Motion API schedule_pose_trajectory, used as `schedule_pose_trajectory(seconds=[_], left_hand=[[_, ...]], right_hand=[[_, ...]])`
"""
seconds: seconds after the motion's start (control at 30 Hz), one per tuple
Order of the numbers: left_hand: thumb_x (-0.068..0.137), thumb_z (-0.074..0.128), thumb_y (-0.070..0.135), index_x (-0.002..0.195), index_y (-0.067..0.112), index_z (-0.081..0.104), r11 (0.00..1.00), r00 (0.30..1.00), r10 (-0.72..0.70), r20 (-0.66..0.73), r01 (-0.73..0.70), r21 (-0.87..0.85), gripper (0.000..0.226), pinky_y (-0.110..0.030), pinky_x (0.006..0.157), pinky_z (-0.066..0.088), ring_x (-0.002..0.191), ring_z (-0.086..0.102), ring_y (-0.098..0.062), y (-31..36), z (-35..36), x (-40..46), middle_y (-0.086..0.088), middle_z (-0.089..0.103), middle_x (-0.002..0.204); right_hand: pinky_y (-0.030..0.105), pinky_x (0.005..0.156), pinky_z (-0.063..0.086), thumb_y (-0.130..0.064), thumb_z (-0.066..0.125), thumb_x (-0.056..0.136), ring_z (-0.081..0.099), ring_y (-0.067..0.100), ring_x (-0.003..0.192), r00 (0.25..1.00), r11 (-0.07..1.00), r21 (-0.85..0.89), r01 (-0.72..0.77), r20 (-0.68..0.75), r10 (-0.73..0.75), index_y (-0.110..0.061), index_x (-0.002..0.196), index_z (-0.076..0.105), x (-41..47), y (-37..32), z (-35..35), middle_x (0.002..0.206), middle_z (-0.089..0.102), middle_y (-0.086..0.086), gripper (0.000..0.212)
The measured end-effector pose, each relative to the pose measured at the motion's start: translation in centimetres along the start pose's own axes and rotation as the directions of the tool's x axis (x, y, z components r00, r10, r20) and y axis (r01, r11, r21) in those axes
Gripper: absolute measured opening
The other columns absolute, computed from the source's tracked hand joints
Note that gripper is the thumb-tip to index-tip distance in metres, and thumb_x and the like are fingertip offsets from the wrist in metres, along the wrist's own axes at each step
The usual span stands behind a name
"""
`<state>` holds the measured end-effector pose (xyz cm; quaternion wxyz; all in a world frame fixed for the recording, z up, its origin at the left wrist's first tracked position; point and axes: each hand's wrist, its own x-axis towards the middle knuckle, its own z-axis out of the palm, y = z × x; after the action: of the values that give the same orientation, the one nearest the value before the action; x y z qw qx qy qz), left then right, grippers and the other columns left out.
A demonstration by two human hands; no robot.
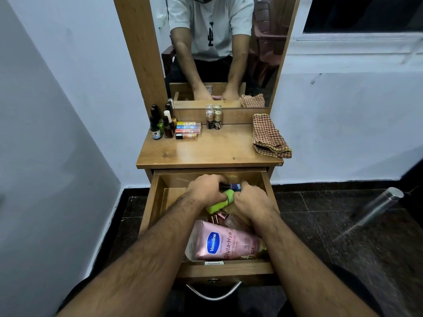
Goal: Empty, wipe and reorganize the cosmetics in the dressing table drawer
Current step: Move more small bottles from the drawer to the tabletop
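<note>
Left hand (206, 188) and right hand (250, 200) meet mid-drawer (158, 202), both gripping a green tube (219, 203) lying diagonally between them.

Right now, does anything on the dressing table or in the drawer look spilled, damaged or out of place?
Nothing looks spilled or broken. The checked cloth overhangs the tabletop's right front corner. The pink lotion tube lies flat in the open drawer, where both hands, left and right, gather small items.
</note>
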<state>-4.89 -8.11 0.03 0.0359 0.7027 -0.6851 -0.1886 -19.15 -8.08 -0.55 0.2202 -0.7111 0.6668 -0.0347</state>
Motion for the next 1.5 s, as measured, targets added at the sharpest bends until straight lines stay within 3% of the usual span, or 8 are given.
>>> schedule_pose_trajectory(seconds=[0.23,0.47,0.63,0.8,1.0,1.2,1.37,1.5], left_hand=[[0.085,0.07,0.039,0.116,0.039,0.068,0.995,0.995,-0.052,0.09,0.044,0.086,0.031,-0.032,0.09,0.051,0.113,0.06,-0.018,-1.6,-0.9,-0.5,0.006,0.066,0.123],[0.094,0.056,0.042,0.109,0.022,0.072,0.986,0.986,-0.158,0.051,0.155,0.053,0.03,-0.03,0.078,0.048,0.099,0.063,-0.023,-1.6,-0.5,-0.1,-0.003,0.07,0.108],[0.093,0.058,0.045,0.111,0.015,0.068,0.951,0.949,-0.299,0.096,0.305,-0.05,0.036,-0.03,0.078,0.048,0.097,0.061,-0.023,-0.9,1.0,0.7,-0.005,0.066,0.11],[0.084,0.06,0.058,0.104,0.018,0.065,0.898,0.911,-0.381,0.16,0.406,-0.17,0.045,-0.038,0.092,0.049,0.101,0.061,-0.024,0.1,1.9,1.6,-0.005,0.066,0.115],[0.084,0.055,0.069,0.125,0.019,0.063,0.814,0.843,-0.513,0.163,0.538,-0.219,0.065,-0.047,0.108,0.036,0.122,0.055,-0.027,0.1,2.6,1.3,-0.005,0.061,0.132],[0.074,0.071,0.062,0.079,0.017,0.063,0.712,0.846,-0.522,0.112,0.504,-0.489,0.046,-0.045,0.102,0.045,0.099,0.064,-0.023,-0.6,2.6,0.5,0.0,0.068,0.093],[0.067,0.075,0.051,0.071,0.019,0.07,0.653,0.887,-0.462,0.019,0.355,-0.669,0.033,-0.044,0.09,0.052,0.086,0.066,-0.021,-1.4,1.6,-0.6,0.003,0.072,0.079],[0.075,0.082,0.033,0.078,0.018,0.07,0.593,0.935,-0.348,-0.061,0.169,-0.787,0.019,-0.041,0.081,0.059,0.084,0.07,-0.019,-1.8,0.7,-1.9,0.0,0.074,0.081]], right_hand=[[0.036,0.085,0.047,-0.037,0.046,0.096,0.062,0.028,0.108,0.995,0.998,-0.024,-0.06,0.081,0.061,-0.012,0.119,0.062,0.7,-0.7,-0.3,0.122,0.065,0.01,0.038],[0.029,0.08,0.043,-0.036,0.052,0.092,0.059,0.027,0.1,0.985,0.972,0.215,-0.093,0.161,0.058,-0.005,0.117,0.063,1.3,-0.1,-0.6,0.119,0.065,0.012,0.041],[0.027,0.068,0.041,-0.033,0.054,0.091,0.062,0.023,0.088,0.963,0.938,0.325,-0.12,0.27,0.03,-0.014,0.09,0.065,1.1,0.1,0.3,0.097,0.068,0.007,0.023],[0.037,0.089,0.042,-0.044,0.049,0.074,0.065,0.028,0.095,0.937,0.926,0.355,-0.125,0.348,-0.007,-0.014,0.094,0.07,1.3,0.0,0.9,0.099,0.073,0.013,0.041],[0.028,0.053,0.044,-0.034,0.052,0.073,0.06,0.019,0.066,0.919,0.845,0.508,-0.164,0.391,-0.057,-0.019,0.09,0.072,0.7,0.6,0.6,0.083,0.067,0.007,0.031],[0.025,0.048,0.043,-0.019,0.058,0.086,0.06,0.016,0.055,0.928,0.685,0.711,-0.159,0.344,-0.142,-0.004,0.096,0.073,0.1,0.8,-0.4,0.076,0.068,0.012,0.023],[0.02,0.036,0.039,-0.017,0.055,0.097,0.056,0.016,0.047,0.93,0.544,0.826,-0.15,0.305,-0.207,-0.009,0.108,0.064,0.0,1.9,-1.1,0.071,0.061,0.008,0.017],[0.026,0.042,0.052,-0.012,0.068,0.09,0.071,0.028,0.07,0.912,0.359,0.922,-0.146,0.266,-0.312,-0.009,0.114,0.064,-0.6,2.6,-2.0,0.088,0.07,0.015,0.025]])
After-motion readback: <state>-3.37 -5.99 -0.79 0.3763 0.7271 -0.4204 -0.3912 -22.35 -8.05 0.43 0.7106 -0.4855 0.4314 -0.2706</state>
